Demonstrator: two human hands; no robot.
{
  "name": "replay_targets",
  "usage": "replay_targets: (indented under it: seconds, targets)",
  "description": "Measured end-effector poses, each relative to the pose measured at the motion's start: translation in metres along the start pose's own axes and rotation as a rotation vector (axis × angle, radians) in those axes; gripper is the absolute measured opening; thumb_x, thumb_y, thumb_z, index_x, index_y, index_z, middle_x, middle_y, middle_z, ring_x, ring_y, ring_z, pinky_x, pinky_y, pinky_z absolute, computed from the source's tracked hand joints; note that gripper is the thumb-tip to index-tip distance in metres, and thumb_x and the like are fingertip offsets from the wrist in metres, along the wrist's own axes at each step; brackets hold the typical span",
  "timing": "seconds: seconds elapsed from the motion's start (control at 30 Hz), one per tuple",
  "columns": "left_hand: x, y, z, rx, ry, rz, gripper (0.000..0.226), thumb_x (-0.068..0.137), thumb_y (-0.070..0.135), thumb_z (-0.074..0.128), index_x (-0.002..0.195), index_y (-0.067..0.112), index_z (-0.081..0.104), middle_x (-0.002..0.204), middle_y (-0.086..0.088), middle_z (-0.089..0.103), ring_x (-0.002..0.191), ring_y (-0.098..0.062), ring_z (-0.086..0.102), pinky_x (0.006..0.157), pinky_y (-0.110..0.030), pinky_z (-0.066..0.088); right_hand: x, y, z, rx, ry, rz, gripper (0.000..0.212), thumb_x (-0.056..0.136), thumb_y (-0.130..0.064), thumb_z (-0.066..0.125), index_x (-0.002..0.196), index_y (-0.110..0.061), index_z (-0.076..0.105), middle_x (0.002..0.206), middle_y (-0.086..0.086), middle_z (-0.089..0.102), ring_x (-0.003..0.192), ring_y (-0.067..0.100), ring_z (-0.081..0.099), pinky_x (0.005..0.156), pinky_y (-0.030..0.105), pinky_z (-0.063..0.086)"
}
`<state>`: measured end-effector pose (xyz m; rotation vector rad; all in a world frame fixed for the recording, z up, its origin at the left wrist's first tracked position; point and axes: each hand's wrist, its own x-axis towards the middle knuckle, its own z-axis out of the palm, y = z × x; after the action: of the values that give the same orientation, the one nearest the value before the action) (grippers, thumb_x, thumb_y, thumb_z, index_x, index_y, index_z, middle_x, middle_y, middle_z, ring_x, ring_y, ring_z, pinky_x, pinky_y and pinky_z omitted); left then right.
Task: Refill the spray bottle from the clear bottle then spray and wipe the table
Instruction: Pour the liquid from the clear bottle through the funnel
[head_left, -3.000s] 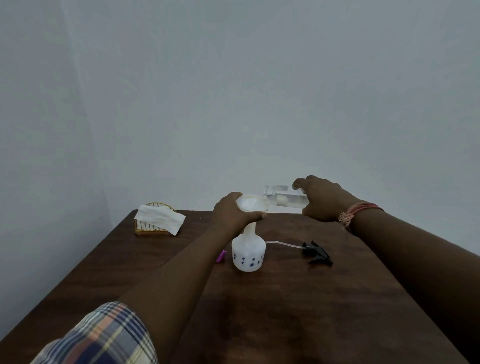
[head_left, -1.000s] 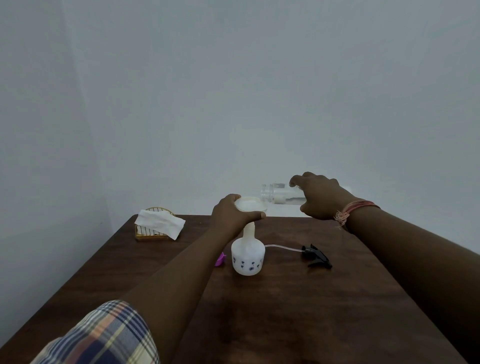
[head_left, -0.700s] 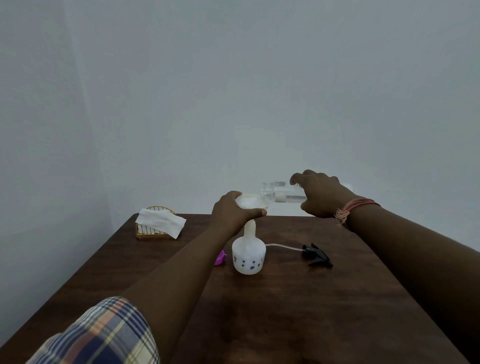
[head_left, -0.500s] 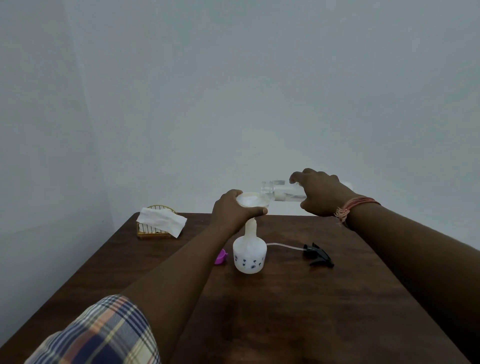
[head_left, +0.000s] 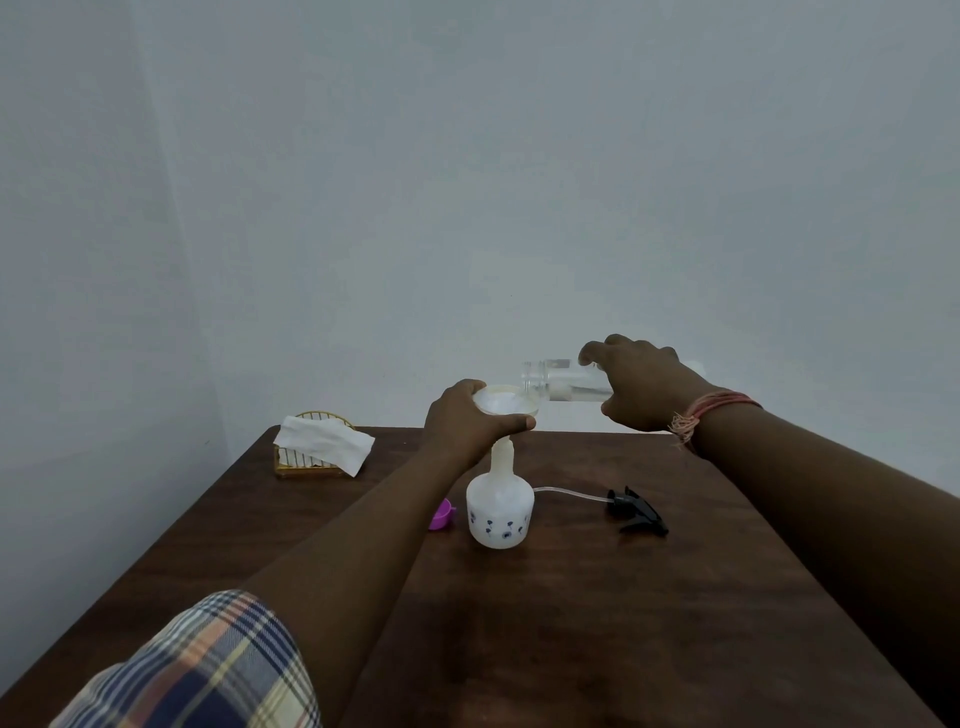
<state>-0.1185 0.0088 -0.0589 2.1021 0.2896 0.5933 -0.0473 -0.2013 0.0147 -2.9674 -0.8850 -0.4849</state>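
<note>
Spray bottle (head_left: 500, 512), white with small blue marks, stands upright near the middle of the counter (head_left: 597, 623), its neck open so that it can be filled. A white funnel (head_left: 506, 402) is seated in that neck, and its rim is clasped by the left hand (head_left: 467, 421), evidently to keep it from tipping while liquid runs in. At 1 o'clock from the funnel, the clear bottle (head_left: 558, 382) is gripped around its body by the right hand (head_left: 641, 384) and laid nearly level, mouth over the funnel's rim, so that its contents can drain; a stream cannot be made out. The black trigger head (head_left: 636, 512) with its dip tube lies at 3 o'clock from the spray bottle, set aside until refilling is done. A purple cap (head_left: 441, 514) rests at 9 o'clock, just beside the base. A white cloth (head_left: 324, 441) is draped over a wire holder (head_left: 306, 467) at 10 o'clock, presumably kept for wiping. Refilling is judged to be under way.
</note>
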Motion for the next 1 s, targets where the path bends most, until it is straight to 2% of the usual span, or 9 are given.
replay_targets:
  seconds: [0.2,0.37,0.5,0.63,0.77,0.9,1.0]
  targets:
    - [0.0011,-0.0001,-0.0003,0.023,0.008,0.013,0.091,0.065,0.049,0.090,0.141,0.016,0.053,0.136,-0.002,0.060,0.115,-0.018,0.058,0.095,-0.033,0.052,0.0002,-0.0011,0.0000,-0.002,-0.004,-0.002,0.060,0.082,-0.011,0.060,0.138,-0.026,0.046,0.131,0.002,0.053,0.112,0.029,0.058,0.095,0.046,0.040]
    - [0.0021,-0.0003,0.0001,0.033,0.011,0.013,0.090,0.063,0.051,0.090,0.138,0.016,0.056,0.131,0.000,0.064,0.115,-0.019,0.060,0.094,-0.035,0.054,0.0008,-0.0010,-0.0010,-0.009,-0.003,-0.002,0.060,0.081,-0.010,0.060,0.138,-0.026,0.046,0.130,0.002,0.053,0.112,0.030,0.058,0.095,0.046,0.040]
    - [0.0022,-0.0004,0.0003,0.035,0.010,0.013,0.087,0.064,0.051,0.090,0.136,0.016,0.056,0.128,0.001,0.064,0.107,-0.016,0.058,0.090,-0.032,0.053,0.0005,-0.0011,-0.0031,-0.009,-0.005,0.002,0.061,0.081,-0.010,0.059,0.138,-0.026,0.046,0.131,0.002,0.053,0.113,0.030,0.058,0.095,0.045,0.040]
    - [0.0026,-0.0015,0.0008,0.039,0.007,0.011,0.089,0.063,0.051,0.090,0.137,0.016,0.056,0.130,0.000,0.064,0.113,-0.018,0.060,0.092,-0.032,0.053,0.0002,-0.0034,-0.0044,-0.014,-0.002,-0.001,0.060,0.081,-0.010,0.059,0.138,-0.026,0.047,0.129,0.002,0.054,0.111,0.030,0.058,0.095,0.045,0.040]
    - [0.0012,0.0003,0.0011,0.038,0.002,0.020,0.088,0.066,0.049,0.089,0.138,0.015,0.055,0.131,-0.001,0.062,0.105,-0.014,0.055,0.089,-0.030,0.050,0.0001,-0.0040,-0.0083,-0.024,0.007,-0.002,0.061,0.081,-0.010,0.060,0.138,-0.025,0.047,0.127,0.003,0.054,0.109,0.030,0.059,0.094,0.045,0.041]
    - [0.0009,0.0004,0.0011,0.041,0.005,0.014,0.088,0.065,0.050,0.090,0.138,0.016,0.055,0.131,-0.001,0.063,0.114,-0.020,0.059,0.092,-0.033,0.052,-0.0002,-0.0034,-0.0082,-0.020,0.001,0.001,0.061,0.081,-0.010,0.060,0.138,-0.025,0.046,0.128,0.002,0.053,0.111,0.030,0.058,0.094,0.045,0.039]
    - [0.0010,0.0011,0.0008,0.040,0.002,0.013,0.087,0.064,0.050,0.090,0.137,0.016,0.056,0.126,0.002,0.063,0.111,-0.018,0.059,0.090,-0.032,0.053,0.0000,-0.0029,-0.0089,-0.028,0.001,0.001,0.061,0.081,-0.010,0.060,0.138,-0.025,0.046,0.128,0.002,0.053,0.110,0.029,0.058,0.095,0.045,0.040]
